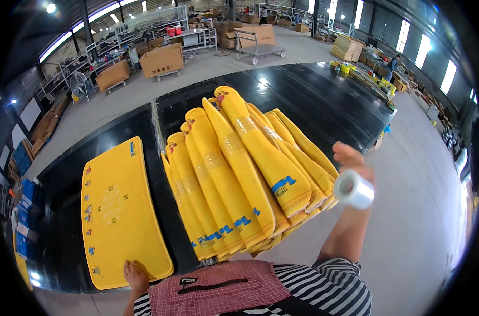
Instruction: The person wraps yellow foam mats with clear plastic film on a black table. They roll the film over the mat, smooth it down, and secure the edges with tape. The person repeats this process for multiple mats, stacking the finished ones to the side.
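A flat yellow mat with rounded corners, small cartoon prints and blue lettering lies on the black table at left. My left hand rests on its near edge, fingers lying on the surface. Beside it is a pile of similar yellow mats, folded into long narrow shapes, several with clear tape across the middle. To the right of the pile, my right hand is raised and slightly blurred. A roll of clear tape is at that hand, in front of the wrist; how the fingers hold it is hidden.
The black table extends beyond the pile, with a seam left of it. Large cartons on dollies and a flat cart stand on the floor beyond. Yellow containers sit at the table's far right. Blue boxes are at far left.
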Available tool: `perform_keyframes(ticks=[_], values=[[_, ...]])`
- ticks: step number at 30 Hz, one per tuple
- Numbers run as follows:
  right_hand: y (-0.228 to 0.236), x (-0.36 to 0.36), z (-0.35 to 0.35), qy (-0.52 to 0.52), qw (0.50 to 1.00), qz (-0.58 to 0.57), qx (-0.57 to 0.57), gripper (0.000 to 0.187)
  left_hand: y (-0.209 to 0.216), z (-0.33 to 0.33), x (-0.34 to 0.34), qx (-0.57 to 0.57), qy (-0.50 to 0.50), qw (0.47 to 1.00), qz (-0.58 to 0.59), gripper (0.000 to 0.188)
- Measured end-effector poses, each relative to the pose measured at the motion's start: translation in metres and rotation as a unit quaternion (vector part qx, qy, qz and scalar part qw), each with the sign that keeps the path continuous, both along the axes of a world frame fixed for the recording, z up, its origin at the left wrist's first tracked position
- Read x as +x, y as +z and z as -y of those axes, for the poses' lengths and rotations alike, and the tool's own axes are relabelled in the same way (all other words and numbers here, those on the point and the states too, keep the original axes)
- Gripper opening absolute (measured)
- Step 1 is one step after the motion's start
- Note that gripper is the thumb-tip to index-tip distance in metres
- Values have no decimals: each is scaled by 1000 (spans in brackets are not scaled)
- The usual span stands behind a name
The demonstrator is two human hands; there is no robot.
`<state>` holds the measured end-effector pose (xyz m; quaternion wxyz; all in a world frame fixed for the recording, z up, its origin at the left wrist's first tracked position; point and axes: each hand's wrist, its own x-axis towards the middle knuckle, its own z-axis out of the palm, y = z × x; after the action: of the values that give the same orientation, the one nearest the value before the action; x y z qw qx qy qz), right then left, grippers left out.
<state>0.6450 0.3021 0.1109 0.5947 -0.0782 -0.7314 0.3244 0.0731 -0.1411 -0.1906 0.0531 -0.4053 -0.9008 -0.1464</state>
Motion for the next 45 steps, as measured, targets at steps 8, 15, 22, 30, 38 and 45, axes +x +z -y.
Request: perform_keyframes(ticks=[8,15,22,30,38,45], values=[[-32,-222,152,209,939,274,22,30,14,43,-52,55,-93,993,39,45],[-145,-396,189,18,683,719,129,25,7,146,-172,5,124,992,31,56],[-212,-455,167,-106,572,807,96,28,19,192,-214,43,71,991,105,52],[-193,-453,222,-190,768,612,5,36,22,206,-225,153,27,979,134,42],[-265,-443,308,-214,793,557,-120,67,46,194,-209,339,108,845,398,54],[-249,-452,304,-234,792,548,-134,70,51,184,-192,373,68,731,568,51]])
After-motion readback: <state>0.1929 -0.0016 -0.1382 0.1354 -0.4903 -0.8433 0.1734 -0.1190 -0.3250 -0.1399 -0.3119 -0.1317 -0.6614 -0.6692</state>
